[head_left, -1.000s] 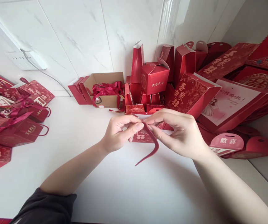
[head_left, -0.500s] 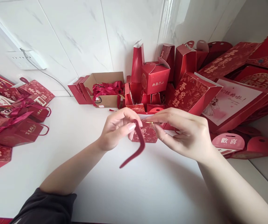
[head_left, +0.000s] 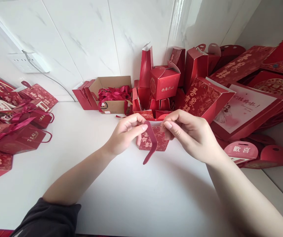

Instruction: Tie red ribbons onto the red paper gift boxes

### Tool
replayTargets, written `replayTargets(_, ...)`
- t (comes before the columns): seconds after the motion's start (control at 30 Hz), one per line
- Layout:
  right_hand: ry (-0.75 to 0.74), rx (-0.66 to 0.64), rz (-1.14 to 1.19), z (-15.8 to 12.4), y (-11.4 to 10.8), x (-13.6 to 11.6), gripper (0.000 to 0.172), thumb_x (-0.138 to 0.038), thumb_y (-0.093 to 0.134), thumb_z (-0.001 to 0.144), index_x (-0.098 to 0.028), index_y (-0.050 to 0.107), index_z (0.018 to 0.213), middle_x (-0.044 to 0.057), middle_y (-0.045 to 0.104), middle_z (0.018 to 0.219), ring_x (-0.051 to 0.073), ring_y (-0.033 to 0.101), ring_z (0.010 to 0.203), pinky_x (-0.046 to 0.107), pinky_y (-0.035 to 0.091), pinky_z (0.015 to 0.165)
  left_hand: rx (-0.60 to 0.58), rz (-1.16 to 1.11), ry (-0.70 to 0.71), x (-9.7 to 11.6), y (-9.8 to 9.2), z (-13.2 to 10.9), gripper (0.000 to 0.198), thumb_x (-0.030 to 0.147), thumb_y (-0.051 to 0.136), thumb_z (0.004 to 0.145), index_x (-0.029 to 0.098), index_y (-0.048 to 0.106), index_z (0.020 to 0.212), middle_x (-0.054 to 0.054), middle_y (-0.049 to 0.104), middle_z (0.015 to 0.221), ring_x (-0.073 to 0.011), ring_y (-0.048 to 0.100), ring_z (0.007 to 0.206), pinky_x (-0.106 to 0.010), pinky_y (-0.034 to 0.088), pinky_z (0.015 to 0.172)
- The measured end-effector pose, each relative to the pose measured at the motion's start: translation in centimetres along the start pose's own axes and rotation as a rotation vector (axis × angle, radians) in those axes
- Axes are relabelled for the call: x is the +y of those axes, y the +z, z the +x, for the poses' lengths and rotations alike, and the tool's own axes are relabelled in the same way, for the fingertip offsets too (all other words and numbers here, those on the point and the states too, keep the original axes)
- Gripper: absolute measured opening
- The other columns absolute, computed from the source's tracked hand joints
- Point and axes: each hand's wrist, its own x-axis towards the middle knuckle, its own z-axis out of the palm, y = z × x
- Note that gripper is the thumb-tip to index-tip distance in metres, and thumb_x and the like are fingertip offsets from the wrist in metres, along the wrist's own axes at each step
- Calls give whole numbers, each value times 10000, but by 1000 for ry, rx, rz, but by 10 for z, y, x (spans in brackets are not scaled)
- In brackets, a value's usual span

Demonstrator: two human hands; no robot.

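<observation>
My left hand (head_left: 124,135) and my right hand (head_left: 192,135) meet over a small red gift box (head_left: 159,143) that stands on the white table (head_left: 131,197). A dark red ribbon (head_left: 151,144) is pinched between the left thumb and forefinger, and its free end curls down in front of the box. The fingers of my right hand are pinched together at the box's top edge, right beside the ribbon's upper end. What exactly they grip is hidden behind the fingertips.
An open cardboard box (head_left: 109,93) of red ribbons stands at the back wall. Folded red gift boxes (head_left: 164,82) and large red bags (head_left: 202,98) pile up at the back right. More ribboned red bags (head_left: 20,131) lie at the left. A wall socket (head_left: 29,62) has a white cable.
The hands have risen slightly and closed in over the box's top. The ribbon's hanging tail swung left, then shortened and now curls close to the box front.
</observation>
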Motion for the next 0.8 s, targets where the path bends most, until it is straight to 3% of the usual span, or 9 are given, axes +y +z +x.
replayTargets(0.1,26,-148,121,-1,-6,-2,137,-265,561,966,-182,631,1049,25,680,834,115,614,617,233,532,562,-5,-59,-78,1,-3,2,172,289,577,912,159,553,803,36,606,634,-53,500,388,-204,394,428)
replayTargets(0.23,-105,-366,-44,-7,-5,-12,331,-197,578,953,-205,553,1283,24,722,893,123,669,689,226,546,630,72,56,-39,5,-6,2,162,280,595,904,159,560,802,30,607,633,-42,452,395,-184,359,391)
replayTargets(0.3,-228,-370,-255,-11,1,-16,314,-145,536,960,-202,569,1267,41,722,916,148,674,759,245,531,664,85,112,-9,8,-5,1,174,276,599,903,157,560,782,27,596,628,-44,451,424,-175,362,396)
replayTargets(0.43,-420,-385,-589,-13,8,-20,279,-50,445,956,-159,646,1115,43,666,772,163,614,677,272,471,609,34,122,1,10,-3,0,192,299,614,893,154,570,774,23,585,613,-52,458,444,-176,379,403)
replayTargets(0.63,-456,-437,-735,-8,5,-20,259,-71,466,962,-155,662,1108,35,649,737,174,587,647,310,469,630,-54,-120,-154,7,-3,3,189,283,622,858,152,571,732,27,567,545,-52,435,413,-174,295,362)
replayTargets(0.8,-510,-364,-722,-3,6,-9,266,-44,459,952,-135,672,1083,54,693,812,178,609,680,317,479,640,-135,-283,-307,6,-5,5,204,290,632,836,154,543,713,34,530,490,-32,337,360,-199,211,382)
